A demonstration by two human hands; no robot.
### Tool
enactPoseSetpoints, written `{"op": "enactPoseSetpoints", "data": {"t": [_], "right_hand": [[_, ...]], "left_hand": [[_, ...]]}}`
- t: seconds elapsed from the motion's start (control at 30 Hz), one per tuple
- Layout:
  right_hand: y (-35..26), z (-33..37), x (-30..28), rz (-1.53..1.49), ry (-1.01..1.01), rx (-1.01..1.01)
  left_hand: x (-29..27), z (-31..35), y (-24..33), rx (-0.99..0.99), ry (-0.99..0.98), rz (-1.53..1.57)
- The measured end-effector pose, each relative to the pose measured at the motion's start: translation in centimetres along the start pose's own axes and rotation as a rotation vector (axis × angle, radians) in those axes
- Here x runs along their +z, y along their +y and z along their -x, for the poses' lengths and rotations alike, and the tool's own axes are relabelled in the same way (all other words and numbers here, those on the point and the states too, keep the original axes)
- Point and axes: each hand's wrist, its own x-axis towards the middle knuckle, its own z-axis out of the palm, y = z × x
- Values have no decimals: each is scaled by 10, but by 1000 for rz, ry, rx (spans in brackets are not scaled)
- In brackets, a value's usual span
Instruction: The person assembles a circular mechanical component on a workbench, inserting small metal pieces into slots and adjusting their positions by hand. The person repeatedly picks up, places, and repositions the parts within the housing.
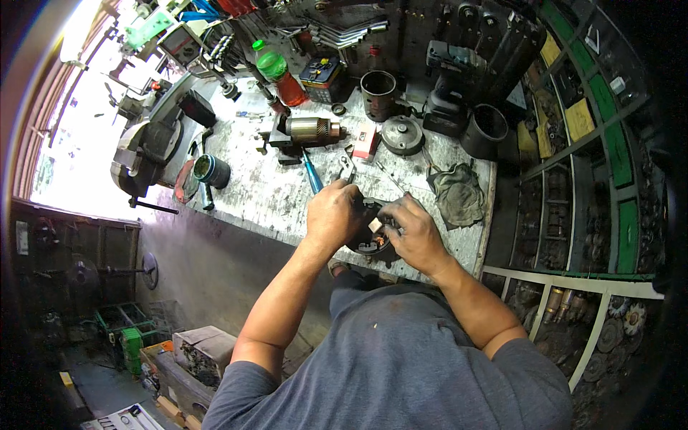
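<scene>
At the bench's front edge, my left hand [333,215] is closed on the rim of a round dark metal housing [371,248]. Copper-coloured parts show inside it. My right hand [413,233] has its fingers bent over the housing, thumb and fingertips at a small pale block [375,225]. Just beyond my left knuckles is a shiny wrench-like tool [347,169]; whether the hand touches it I cannot tell. A blue-handled screwdriver [312,172] lies to the left of it. Farther back rests a motor armature [312,130] with a copper end.
Right of my hands lie a grey rag [459,195], a round metal cover [403,135] and a small red-and-white box [365,141]. A vise [143,158] and an open tin [212,171] stand left. Behind are a green-capped bottle [279,75] and metal cylinders [378,95]. Shelves [566,215] line the right.
</scene>
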Motion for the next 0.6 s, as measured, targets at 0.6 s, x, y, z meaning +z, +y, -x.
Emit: {"op": "enactPoseSetpoints", "data": {"t": [0.6], "right_hand": [[9, -8, -3, 65, -71, 51]], "left_hand": [[-38, 53, 4, -126, -115, 558]]}}
